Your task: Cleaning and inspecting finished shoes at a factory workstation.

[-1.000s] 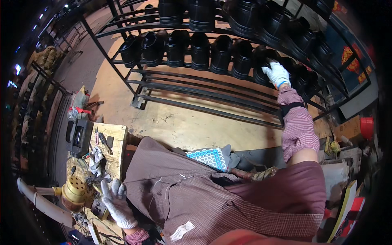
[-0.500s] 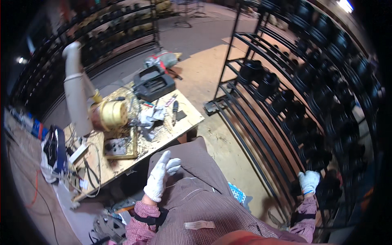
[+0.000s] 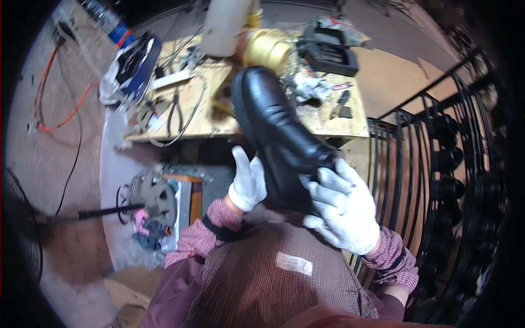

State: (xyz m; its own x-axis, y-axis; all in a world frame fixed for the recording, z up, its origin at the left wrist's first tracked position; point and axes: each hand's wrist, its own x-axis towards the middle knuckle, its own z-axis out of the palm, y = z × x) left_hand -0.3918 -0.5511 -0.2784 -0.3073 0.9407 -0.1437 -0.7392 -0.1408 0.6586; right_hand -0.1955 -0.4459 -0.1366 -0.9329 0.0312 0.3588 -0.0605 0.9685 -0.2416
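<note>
A black leather boot (image 3: pixel 273 128) is held up before me, its toe tilted away toward the workbench. My right hand (image 3: pixel 345 208), in a white knit glove, closes on the boot near its upper opening. Beside the boot's sole is my left hand (image 3: pixel 249 179), gloved the same way, with thumb and fingers apart; whether it touches the sole I cannot tell. Behind the toe stands a machine with a yellow drum (image 3: pixel 268 52) and a pale duct (image 3: pixel 225 27).
The wooden workbench (image 3: pixel 210 112) carries pliers (image 3: pixel 175 112), a black plastic case (image 3: pixel 328 50) and a crumpled white rag (image 3: pixel 313 88). Black metal racks (image 3: pixel 407 164) with rows of black footwear stand close on my right. An orange cable (image 3: pixel 71 126) runs along the left.
My right hand has come from the rack at the right to in front of me, now with a boot in it. My view has turned left toward the bench.
</note>
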